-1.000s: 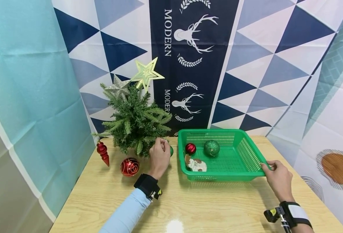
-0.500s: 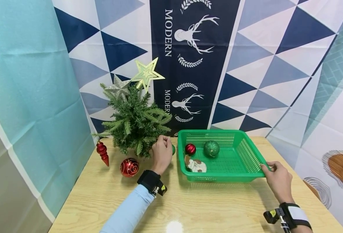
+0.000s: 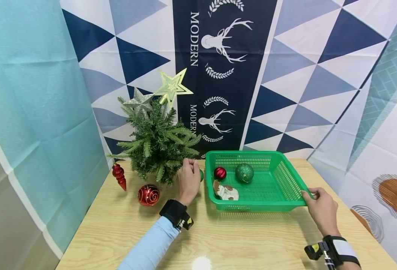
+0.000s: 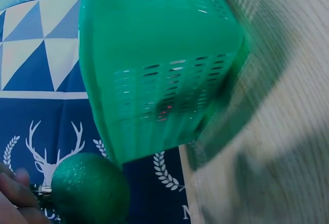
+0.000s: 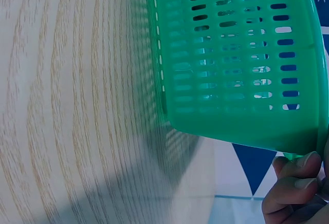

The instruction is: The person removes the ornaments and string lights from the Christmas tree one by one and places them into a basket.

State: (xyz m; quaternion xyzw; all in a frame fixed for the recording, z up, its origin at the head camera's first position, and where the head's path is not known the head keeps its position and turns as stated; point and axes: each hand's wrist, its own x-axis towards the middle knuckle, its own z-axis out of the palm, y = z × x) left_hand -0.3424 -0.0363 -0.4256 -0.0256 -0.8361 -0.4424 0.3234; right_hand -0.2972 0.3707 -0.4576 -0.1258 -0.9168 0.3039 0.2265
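Beside the lower right branches of the small Christmas tree (image 3: 158, 142), my left hand (image 3: 188, 183) pinches the top of a green bauble (image 4: 90, 188). In the head view the hand covers most of that bauble. My right hand (image 3: 321, 208) grips the near right corner of the green plastic basket (image 3: 252, 205) by its rim. Inside the basket lie a small red bauble (image 3: 220, 173), a glittery green bauble (image 3: 244, 173) and a white and brown flat ornament (image 3: 226, 192). A silver star (image 3: 139, 101) and a gold star (image 3: 173, 87) top the tree.
A red bauble with gold swirls (image 3: 149, 195) is low at the front of the tree. From a left branch hangs a red finial-shaped ornament (image 3: 119, 176). Patterned cloth walls (image 3: 286, 75) stand behind and beside the wooden table (image 3: 245, 240).
My left hand has shifted slightly to the right with the green bauble. The treetop and its stars have leaned a little right, and the swirled red bauble has moved slightly left.
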